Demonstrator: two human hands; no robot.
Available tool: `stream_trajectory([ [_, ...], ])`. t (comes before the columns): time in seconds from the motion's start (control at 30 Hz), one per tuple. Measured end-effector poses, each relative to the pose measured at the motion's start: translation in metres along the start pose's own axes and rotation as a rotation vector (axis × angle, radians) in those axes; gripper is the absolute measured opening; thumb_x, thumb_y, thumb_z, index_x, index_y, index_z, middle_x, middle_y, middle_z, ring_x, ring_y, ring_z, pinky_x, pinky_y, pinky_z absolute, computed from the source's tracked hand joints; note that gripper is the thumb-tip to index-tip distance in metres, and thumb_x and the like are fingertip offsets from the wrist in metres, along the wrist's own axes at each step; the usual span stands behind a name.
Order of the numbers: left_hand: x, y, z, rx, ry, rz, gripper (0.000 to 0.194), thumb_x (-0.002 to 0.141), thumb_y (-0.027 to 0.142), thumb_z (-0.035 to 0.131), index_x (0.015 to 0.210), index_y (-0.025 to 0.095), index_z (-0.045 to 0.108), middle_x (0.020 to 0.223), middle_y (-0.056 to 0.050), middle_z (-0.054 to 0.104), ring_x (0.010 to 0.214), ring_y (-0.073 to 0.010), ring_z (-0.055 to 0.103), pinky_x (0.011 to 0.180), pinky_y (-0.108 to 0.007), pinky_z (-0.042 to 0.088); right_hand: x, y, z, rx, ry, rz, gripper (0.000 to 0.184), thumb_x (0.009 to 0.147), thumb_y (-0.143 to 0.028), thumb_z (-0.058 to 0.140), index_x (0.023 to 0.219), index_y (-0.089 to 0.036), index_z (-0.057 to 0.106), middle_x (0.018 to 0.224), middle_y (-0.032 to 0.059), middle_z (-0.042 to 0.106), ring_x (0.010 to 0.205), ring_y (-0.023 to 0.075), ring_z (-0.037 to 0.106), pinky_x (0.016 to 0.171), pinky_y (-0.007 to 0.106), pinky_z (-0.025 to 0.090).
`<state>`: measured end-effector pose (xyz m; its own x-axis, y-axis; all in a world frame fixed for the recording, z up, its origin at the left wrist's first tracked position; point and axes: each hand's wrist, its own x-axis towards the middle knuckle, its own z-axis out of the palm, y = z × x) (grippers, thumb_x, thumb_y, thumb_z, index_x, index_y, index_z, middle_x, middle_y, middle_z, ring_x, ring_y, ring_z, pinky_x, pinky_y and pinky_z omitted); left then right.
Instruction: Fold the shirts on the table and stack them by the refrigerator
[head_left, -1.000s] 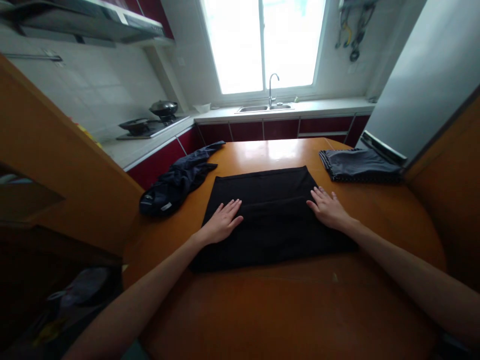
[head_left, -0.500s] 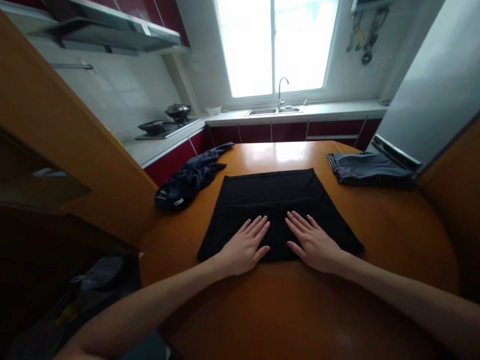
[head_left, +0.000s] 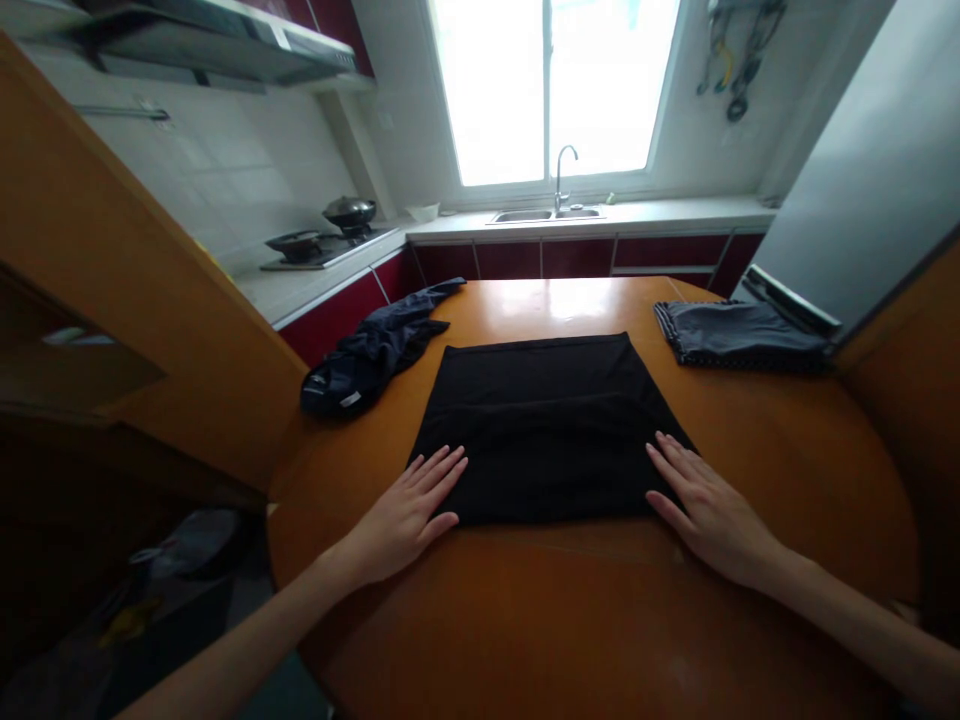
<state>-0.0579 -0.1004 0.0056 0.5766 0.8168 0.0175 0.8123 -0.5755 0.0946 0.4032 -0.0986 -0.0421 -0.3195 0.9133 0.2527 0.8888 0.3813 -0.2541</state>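
A black folded garment (head_left: 551,430) lies flat on the wooden table (head_left: 570,620), its near part doubled over with a fold edge across the middle. I cannot make out what kind of clothing it is. My left hand (head_left: 401,520) rests on its near left corner, fingers outstretched and palm down. At the near right corner lies my right hand (head_left: 705,510), also flat, with the fingertips on the cloth. Neither hand grips anything.
A crumpled dark navy garment (head_left: 375,350) lies on the table's left side. Folded grey clothing (head_left: 739,332) sits at the far right. Beyond the table are a counter with a sink (head_left: 525,216), a stove with pans (head_left: 350,211), and a refrigerator (head_left: 847,180).
Both hands have slid apart over the black garment, the left toward its left corner and the right toward its right corner. The view has shifted slightly.
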Motion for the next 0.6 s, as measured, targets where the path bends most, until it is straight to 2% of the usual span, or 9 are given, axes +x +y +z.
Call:
stream_trajectory([
  [0.13, -0.004, -0.009, -0.012, -0.067, -0.059, 0.045, 0.069, 0.102, 0.047, 0.044, 0.16, 0.036, 0.008, 0.164, -0.002, 0.02, 0.152, -0.0258, 0.02, 0.123, -0.049, 0.021, -0.016, -0.013, 0.007, 0.035, 0.011, 0.04, 0.067, 0.097, -0.056, 0.044, 0.156, -0.025, 0.036, 0.163, 0.0077, 0.027, 0.149, 0.0301, 0.029, 0.12, 0.053, 0.033],
  [0.2, -0.001, -0.016, -0.022, -0.128, -0.09, 0.066, 0.063, 0.103, 0.045, 0.043, 0.159, 0.039, 0.015, 0.163, -0.001, 0.026, 0.151, -0.0242, 0.024, 0.122, -0.047, 0.024, -0.015, -0.012, 0.005, 0.082, 0.007, 0.051, 0.064, 0.098, -0.055, 0.043, 0.153, -0.023, 0.042, 0.161, 0.0091, 0.031, 0.148, 0.0307, 0.031, 0.119, 0.054, 0.034],
  [0.27, 0.011, -0.03, -0.033, -0.199, -0.05, 0.036, 0.058, 0.103, 0.046, 0.042, 0.158, 0.037, 0.027, 0.161, -0.001, 0.033, 0.149, -0.0236, 0.031, 0.121, -0.045, 0.028, 0.0, -0.004, -0.004, 0.138, 0.039, 0.06, 0.059, 0.099, -0.052, 0.041, 0.148, -0.021, 0.049, 0.158, 0.0109, 0.038, 0.146, 0.0311, 0.035, 0.118, 0.054, 0.035],
  [0.33, 0.034, -0.051, -0.043, -0.265, 0.072, -0.039, 0.058, 0.1, 0.053, 0.045, 0.153, 0.03, 0.04, 0.157, -0.005, 0.042, 0.145, -0.0251, 0.039, 0.119, -0.042, 0.032, 0.031, 0.012, -0.017, 0.185, 0.11, 0.061, 0.053, 0.099, -0.048, 0.043, 0.143, -0.02, 0.055, 0.154, 0.0128, 0.046, 0.143, 0.0315, 0.04, 0.117, 0.054, 0.036],
  [0.43, 0.087, -0.093, -0.052, -0.321, 0.224, -0.11, 0.067, 0.092, 0.064, 0.052, 0.141, 0.019, 0.054, 0.144, -0.011, 0.057, 0.133, -0.0283, 0.053, 0.116, -0.04, 0.036, 0.096, 0.04, -0.033, 0.216, 0.178, 0.055, 0.045, 0.094, -0.039, 0.053, 0.132, -0.016, 0.063, 0.133, 0.0169, 0.064, 0.125, 0.0316, 0.059, 0.11, 0.049, 0.044],
  [0.5, 0.128, -0.121, -0.054, -0.309, 0.257, -0.154, 0.068, 0.086, 0.066, 0.058, 0.132, 0.016, 0.061, 0.137, -0.014, 0.062, 0.129, -0.0299, 0.057, 0.114, -0.04, 0.039, 0.144, 0.055, -0.036, 0.188, 0.156, 0.073, 0.041, 0.09, -0.031, 0.057, 0.126, -0.014, 0.066, 0.125, 0.017, 0.069, 0.117, 0.0307, 0.064, 0.105, 0.045, 0.048],
  [0.6, 0.181, -0.152, -0.053, -0.289, 0.246, -0.308, 0.058, 0.079, 0.056, 0.07, 0.119, 0.014, 0.066, 0.132, -0.017, 0.065, 0.127, -0.031, 0.058, 0.11, -0.037, 0.042, 0.204, 0.07, -0.029, 0.118, 0.092, 0.186, 0.036, 0.088, -0.026, 0.059, 0.12, -0.011, 0.07, 0.114, 0.0167, 0.073, 0.103, 0.027, 0.07, 0.094, 0.037, 0.052],
])
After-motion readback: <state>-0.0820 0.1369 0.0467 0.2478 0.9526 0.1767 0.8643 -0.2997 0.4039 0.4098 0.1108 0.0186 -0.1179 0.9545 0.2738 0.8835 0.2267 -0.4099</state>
